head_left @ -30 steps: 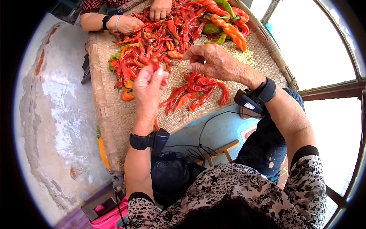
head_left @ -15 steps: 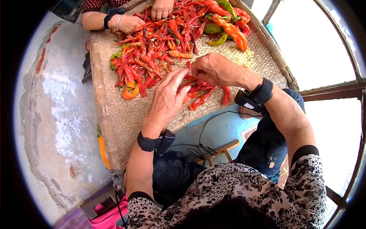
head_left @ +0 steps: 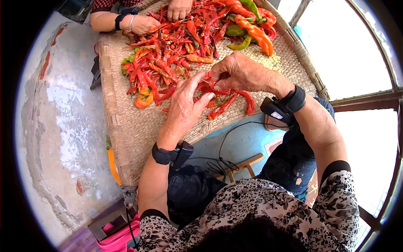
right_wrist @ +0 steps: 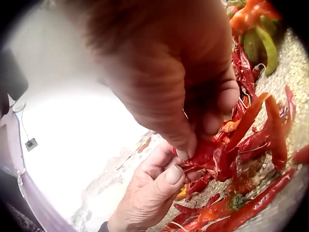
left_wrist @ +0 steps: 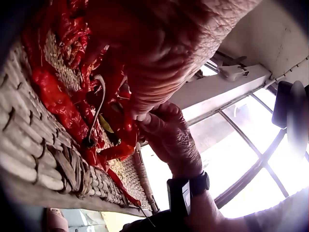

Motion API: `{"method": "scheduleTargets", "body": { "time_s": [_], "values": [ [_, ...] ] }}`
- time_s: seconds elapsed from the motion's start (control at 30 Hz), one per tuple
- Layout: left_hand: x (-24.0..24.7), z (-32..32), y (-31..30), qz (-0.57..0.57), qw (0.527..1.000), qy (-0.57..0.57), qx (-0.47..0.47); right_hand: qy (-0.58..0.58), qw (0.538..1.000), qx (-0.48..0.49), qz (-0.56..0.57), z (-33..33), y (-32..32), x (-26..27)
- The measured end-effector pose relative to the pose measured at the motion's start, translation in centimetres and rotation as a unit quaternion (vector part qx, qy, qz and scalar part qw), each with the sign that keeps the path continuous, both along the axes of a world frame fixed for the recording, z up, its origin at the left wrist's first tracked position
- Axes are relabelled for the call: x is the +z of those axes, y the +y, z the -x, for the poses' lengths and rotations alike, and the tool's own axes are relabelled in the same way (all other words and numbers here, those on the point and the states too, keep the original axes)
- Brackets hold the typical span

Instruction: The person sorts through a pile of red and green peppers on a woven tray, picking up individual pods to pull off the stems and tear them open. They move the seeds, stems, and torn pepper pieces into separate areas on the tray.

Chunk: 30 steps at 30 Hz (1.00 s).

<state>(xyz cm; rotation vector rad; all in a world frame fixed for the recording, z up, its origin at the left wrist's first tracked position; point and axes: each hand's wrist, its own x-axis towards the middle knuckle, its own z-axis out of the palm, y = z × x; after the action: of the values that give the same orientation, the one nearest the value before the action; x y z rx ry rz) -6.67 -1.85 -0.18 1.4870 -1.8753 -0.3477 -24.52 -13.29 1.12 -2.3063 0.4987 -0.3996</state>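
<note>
A wrinkled red chili pepper (right_wrist: pixel 212 157) is between both hands, over the near part of a woven tray (head_left: pixel 130 130). From above, my right hand (head_left: pixel 241 75) pinches it between thumb and fingertips. My left hand (head_left: pixel 182 107) meets it from the left, thumb and fingers at its end in the right wrist view; the left fingertips are partly hidden. Below the hands lies a small group of red chilies (head_left: pixel 222 110). Beyond them spreads a big pile of dried red chilies (head_left: pixel 168 63).
Larger fresh red, orange and green peppers (head_left: pixel 252 31) lie at the tray's far right, beside scattered pale seeds (head_left: pixel 268 62). Another person's hands (head_left: pixel 145 24) work in the pile's far side. A window (head_left: pixel 357 54) stands to the right. Black cables (head_left: pixel 220 159) hang below the tray's near edge.
My left hand has come right and down from its raised place with a red piece, to meet the right hand. My right hand, earlier apart, now pinches a chili.
</note>
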Motion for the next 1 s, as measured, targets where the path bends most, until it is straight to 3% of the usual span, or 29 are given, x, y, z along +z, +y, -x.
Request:
{"method": "scheduleTargets", "body": {
  "time_s": [0.03,0.1,0.17,0.23,0.3,0.37,0.4,0.43,0.47,0.5,0.6,0.7,0.77,0.8,0.87,0.97,1.0],
  "values": [
    [-0.3,-0.3,-0.2,0.001,1.0,0.0,0.0,-0.063,0.997,0.009,-0.038,-0.1,0.2,0.0],
    [-0.7,-1.1,-0.5,-0.104,0.971,0.216,-0.008,-0.077,0.996,0.02,-0.026,-0.5,0.6,0.2],
    [-0.3,-1.9,-0.5,-0.132,0.963,0.236,0.003,-0.083,0.995,0.02,-0.051,-0.7,0.8,0.6],
    [0.0,-2.5,-0.6,-0.1,0.941,0.321,0.034,-0.053,0.998,0.002,-0.036,-0.9,0.7,1.0],
    [0.5,-4.0,-1.0,-0.072,0.932,0.354,0.031,-0.139,0.984,-0.084,0.07,-1.5,-0.2,-0.5],
    [1.3,-5.0,-1.5,0.087,0.874,0.46,0.128,-0.072,0.987,-0.089,0.114,-1.3,-1.0,-2.3],
    [1.4,-5.4,-1.7,0.088,0.875,0.46,0.127,0.014,0.984,-0.076,0.158,-1.3,-1.1,-3.1],
    [1.5,-5.7,-1.9,0.103,0.859,0.458,0.204,0.099,0.973,-0.062,0.2,-1.3,-1.2,-3.9],
    [1.5,-5.9,-1.9,0.118,0.837,0.454,0.28,0.109,0.967,-0.04,0.227,-1.2,-1.6,-4.9],
    [1.5,-5.8,-1.7,0.121,0.836,0.455,0.282,0.108,0.967,-0.037,0.23,-1.5,-1.5,-5.0],
    [0.7,-5.3,-1.1,-0.003,0.947,0.272,0.173,0.091,0.968,-0.077,0.222,-2.2,-0.9,-5.3],
    [0.0,-3.1,-0.4,-0.12,0.972,0.186,0.074,0.126,0.977,-0.07,0.159,-2.3,-1.2,-4.6],
    [-1.2,-2.1,-0.3,-0.096,0.992,0.081,0.022,0.143,0.979,-0.061,0.132,-2.1,-1.0,-3.7],
    [-1.5,-1.7,-0.2,-0.095,0.992,0.081,0.022,0.159,0.981,-0.052,0.103,-1.9,-0.8,-3.4],
    [-1.8,-1.1,-0.1,-0.072,0.995,-0.066,0.015,0.153,0.977,-0.051,0.139,-1.8,-0.3,-3.6],
    [-2.1,-1.2,-0.2,-0.141,0.99,-0.013,-0.009,0.188,0.967,-0.035,0.166,-1.8,0.1,-3.6],
    [-1.8,-1.2,-0.3,-0.153,0.988,0.007,-0.017,0.146,0.976,-0.025,0.159,-1.8,0.1,-3.6]
  ]
}}
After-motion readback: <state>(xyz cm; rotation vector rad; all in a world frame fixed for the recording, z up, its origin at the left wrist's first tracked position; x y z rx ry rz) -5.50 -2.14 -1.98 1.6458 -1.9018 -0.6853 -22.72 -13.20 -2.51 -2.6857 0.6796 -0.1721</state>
